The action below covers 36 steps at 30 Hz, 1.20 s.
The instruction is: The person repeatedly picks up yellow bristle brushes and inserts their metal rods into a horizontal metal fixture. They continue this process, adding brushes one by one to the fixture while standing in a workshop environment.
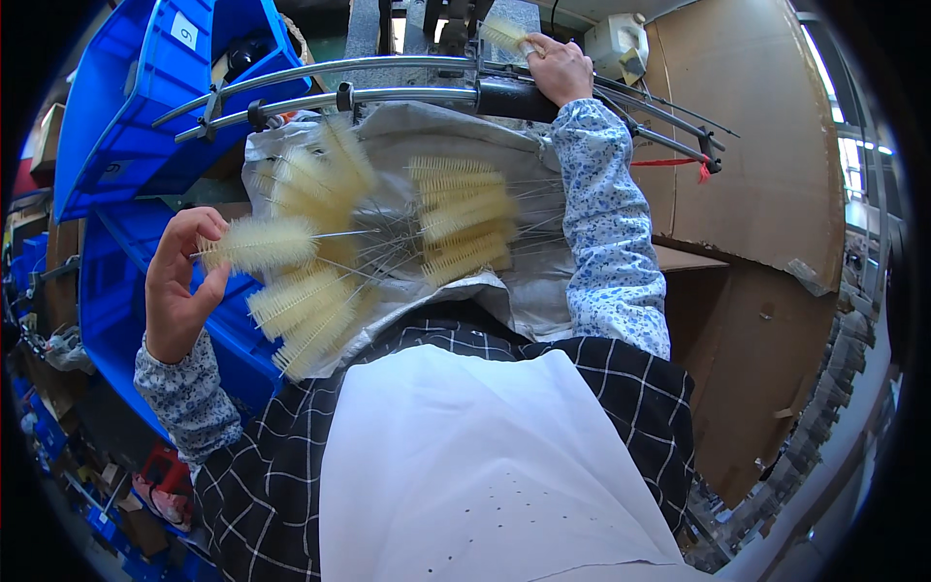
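Head view: pinching the bristled tip of a cream wire-stemmed brush (267, 243) in the left hand (182, 281), left of frame; clasping a second brush (503, 35) with closed grip of the right hand (562, 70), upper centre; showing more brushes (467, 215) on whitish sheeting (456, 134), centre.

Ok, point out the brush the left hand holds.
The leftmost cream brush, wire pointing right: its bristled end sits in the left hand; the others lie heaped, except one in the right hand.

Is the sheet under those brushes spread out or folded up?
Spread out, though rumpled: the sheet lies wide beneath the brushes.
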Motion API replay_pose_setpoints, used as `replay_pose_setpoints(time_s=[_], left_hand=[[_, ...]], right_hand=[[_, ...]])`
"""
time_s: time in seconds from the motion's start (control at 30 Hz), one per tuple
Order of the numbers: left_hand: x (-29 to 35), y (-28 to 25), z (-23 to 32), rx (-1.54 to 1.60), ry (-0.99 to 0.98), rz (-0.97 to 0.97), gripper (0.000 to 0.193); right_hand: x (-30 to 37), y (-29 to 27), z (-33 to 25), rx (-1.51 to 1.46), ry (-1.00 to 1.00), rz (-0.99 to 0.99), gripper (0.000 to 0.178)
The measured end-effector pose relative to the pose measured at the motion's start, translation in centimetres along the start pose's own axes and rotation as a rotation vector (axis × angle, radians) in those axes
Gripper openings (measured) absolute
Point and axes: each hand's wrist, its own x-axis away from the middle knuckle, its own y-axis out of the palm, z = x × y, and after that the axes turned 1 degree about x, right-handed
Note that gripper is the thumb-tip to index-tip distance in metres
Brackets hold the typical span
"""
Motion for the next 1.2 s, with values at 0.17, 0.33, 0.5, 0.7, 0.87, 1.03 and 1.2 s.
replay_pose_setpoints(time_s=[0.17, 0.33, 0.5, 0.7, 0.87, 1.03, 1.2], left_hand=[[0.1, 0.3, -0.4, 0.017, 0.009, 0.000, 0.032], [0.0, 0.4, -0.3, 0.029, 0.016, 0.007, 0.031], [0.2, 0.3, 0.0, 0.008, 0.031, -0.006, 0.032], [0.4, 0.0, 0.1, 0.009, 0.019, 0.007, 0.032], [0.3, 0.2, 0.4, 0.006, 0.026, -0.005, 0.034], [0.3, 0.4, 0.0, 0.009, 0.040, -0.014, 0.033], [-0.2, 0.7, 0.7, 0.015, 0.042, -0.018, 0.033]], right_hand=[[-0.5, 0.8, 0.5, -0.050, 0.012, -0.022, 0.032], [-0.2, 0.7, 0.6, 0.046, -0.068, 0.065, 0.032], [-0.1, 0.5, 0.4, 0.079, -0.071, 0.065, 0.032], [0.6, -0.9, -0.7, 0.061, -0.057, 0.096, 0.026], [0.5, -1.0, -0.3, 0.162, -0.199, 0.228, 0.028], [-1.5, 0.9, 0.7, 0.201, -0.159, 0.112, 0.032], [-3.5, 2.1, 1.3, 0.289, -0.145, -0.066, 0.039]])
